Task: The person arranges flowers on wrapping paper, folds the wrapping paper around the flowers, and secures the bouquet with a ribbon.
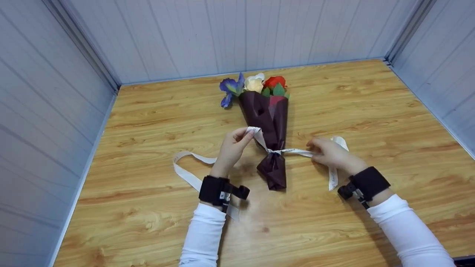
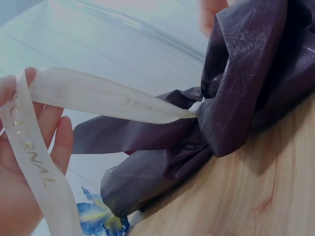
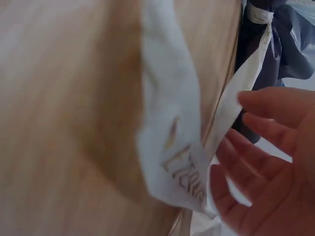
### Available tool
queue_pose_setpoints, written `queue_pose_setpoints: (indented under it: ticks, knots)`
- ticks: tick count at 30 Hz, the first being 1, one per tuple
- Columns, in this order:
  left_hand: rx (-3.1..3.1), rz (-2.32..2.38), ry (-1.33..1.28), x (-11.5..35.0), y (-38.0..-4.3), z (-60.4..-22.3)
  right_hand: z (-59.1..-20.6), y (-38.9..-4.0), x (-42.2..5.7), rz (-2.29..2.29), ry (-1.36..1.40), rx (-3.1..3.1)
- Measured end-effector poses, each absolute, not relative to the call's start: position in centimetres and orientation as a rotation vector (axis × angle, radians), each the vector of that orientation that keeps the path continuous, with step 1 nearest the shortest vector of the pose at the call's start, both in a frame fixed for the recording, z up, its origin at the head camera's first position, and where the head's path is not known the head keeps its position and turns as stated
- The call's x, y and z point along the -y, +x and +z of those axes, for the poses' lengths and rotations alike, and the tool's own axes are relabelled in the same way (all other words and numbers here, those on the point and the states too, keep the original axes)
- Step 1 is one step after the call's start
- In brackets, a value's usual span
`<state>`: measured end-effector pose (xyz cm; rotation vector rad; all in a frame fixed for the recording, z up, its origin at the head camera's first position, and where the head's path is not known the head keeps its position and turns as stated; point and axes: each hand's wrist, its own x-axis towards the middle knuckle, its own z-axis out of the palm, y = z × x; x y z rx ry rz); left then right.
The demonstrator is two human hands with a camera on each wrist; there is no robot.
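A flower bouquet in dark maroon wrapping paper point(image 1: 265, 115) lies on the table, a white ribbon point(image 1: 294, 151) knotted round its narrow waist. Thumb and fingers of my left hand point(image 1: 232, 148) pinch one ribbon tail, which runs up from the knot. Gold lettering shows on that ribbon point(image 2: 98, 93) in the left wrist view. My right hand point(image 1: 330, 152) is at the other tail, to the right of the knot. In the right wrist view, the right hand's fingers point(image 3: 266, 110) are loosely bent and spread beside the ribbon, not closed round it.
A purple iris point(image 1: 231, 89), a cream rose point(image 1: 254, 83) and a red flower point(image 1: 275, 81) stick out of the wrapping's far end. Loose ribbon point(image 1: 185, 174) loops on the wooden table point(image 1: 148, 230) left of the left wrist. Pale panel walls point(image 1: 230, 37) enclose the table's back and sides.
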<state>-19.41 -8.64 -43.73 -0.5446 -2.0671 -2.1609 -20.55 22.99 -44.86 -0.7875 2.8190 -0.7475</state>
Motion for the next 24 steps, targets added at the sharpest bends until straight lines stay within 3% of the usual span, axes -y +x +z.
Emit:
queue_pose_setpoints:
  ticks: [7, 16, 24]
  knots:
    - [2.060, -2.173, -0.503, 8.7, -19.6, -43.9, -44.0, -20.5, -24.8, -0.541, -0.568, -2.763]
    - [2.060, -2.170, -0.474, 9.1, -19.5, -43.7, -43.1, -20.7, -26.9, -0.411, -0.511, -2.787]
    - [2.041, -2.210, -0.483, 8.8, -19.1, -43.7, -43.3, -20.9, -26.3, -0.829, -0.496, -2.771]
